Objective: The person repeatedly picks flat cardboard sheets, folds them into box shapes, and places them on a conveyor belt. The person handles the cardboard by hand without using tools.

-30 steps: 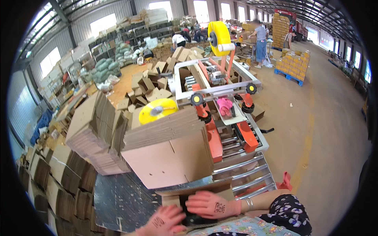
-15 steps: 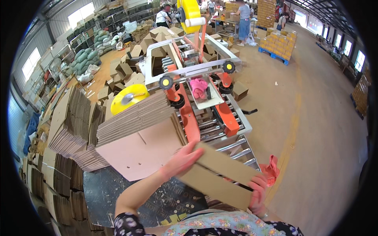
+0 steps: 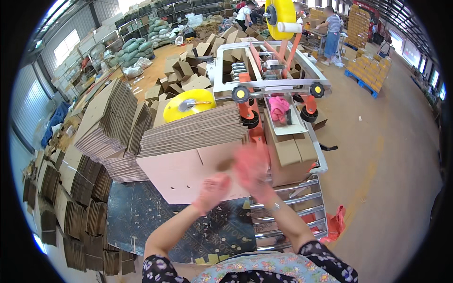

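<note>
View: one head camera, worn on your head, fisheye, upright.
Facing: down and forward toward 12 o'clock.
Nearness: your forearms enter from 6 o'clock, close below.
Field: roller conveyor (image 3: 288,212) centre; warehouse floor (image 3: 377,155) at 3 o'clock.

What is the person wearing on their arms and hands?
No gloves: the left hand and right hand are bare and blurred. The forearms are bare too. Short dark sleeves with a small pink flower print cover the upper arms, over a pale blue patterned front.

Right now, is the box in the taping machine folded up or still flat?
Folded up: the brown box stands as a full carton between the machine's rails.
</note>
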`<action>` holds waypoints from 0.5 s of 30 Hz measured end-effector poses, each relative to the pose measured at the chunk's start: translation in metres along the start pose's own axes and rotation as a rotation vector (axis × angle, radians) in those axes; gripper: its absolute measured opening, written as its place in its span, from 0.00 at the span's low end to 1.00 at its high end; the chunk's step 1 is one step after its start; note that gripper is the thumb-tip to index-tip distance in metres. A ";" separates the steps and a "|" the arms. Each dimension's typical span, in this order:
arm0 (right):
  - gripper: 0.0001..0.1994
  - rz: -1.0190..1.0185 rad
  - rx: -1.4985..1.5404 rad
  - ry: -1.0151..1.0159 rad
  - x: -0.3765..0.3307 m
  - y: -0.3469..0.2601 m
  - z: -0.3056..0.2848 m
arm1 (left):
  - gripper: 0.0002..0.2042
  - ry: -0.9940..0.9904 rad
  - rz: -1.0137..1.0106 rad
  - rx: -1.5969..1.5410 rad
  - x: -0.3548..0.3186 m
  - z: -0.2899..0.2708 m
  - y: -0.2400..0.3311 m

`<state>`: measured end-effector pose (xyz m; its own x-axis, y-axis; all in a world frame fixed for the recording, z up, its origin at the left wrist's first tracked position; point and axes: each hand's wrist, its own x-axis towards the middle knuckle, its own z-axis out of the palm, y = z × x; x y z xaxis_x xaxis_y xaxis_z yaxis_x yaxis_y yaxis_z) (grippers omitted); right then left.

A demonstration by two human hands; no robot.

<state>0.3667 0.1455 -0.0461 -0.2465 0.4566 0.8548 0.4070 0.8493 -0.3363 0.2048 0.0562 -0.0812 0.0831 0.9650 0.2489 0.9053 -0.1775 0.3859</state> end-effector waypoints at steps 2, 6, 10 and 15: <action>0.26 -0.134 -0.100 -0.231 0.040 -0.028 0.061 | 0.09 0.339 -0.128 0.163 -0.023 -0.029 -0.041; 0.24 -0.429 -0.134 -0.434 0.035 -0.043 0.103 | 0.20 0.415 -0.050 0.667 -0.047 -0.132 -0.064; 0.12 -0.367 0.422 -0.387 -0.006 -0.090 0.059 | 0.18 -0.026 -0.242 0.447 -0.088 -0.160 -0.093; 0.05 -0.384 0.939 -0.734 -0.001 -0.079 -0.117 | 0.19 0.081 -0.383 0.573 -0.093 -0.179 -0.069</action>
<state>0.4381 0.0469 0.0260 -0.7644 -0.0784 0.6399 -0.5085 0.6834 -0.5238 0.0602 -0.0562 0.0279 -0.2970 0.9181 0.2626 0.9439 0.3238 -0.0646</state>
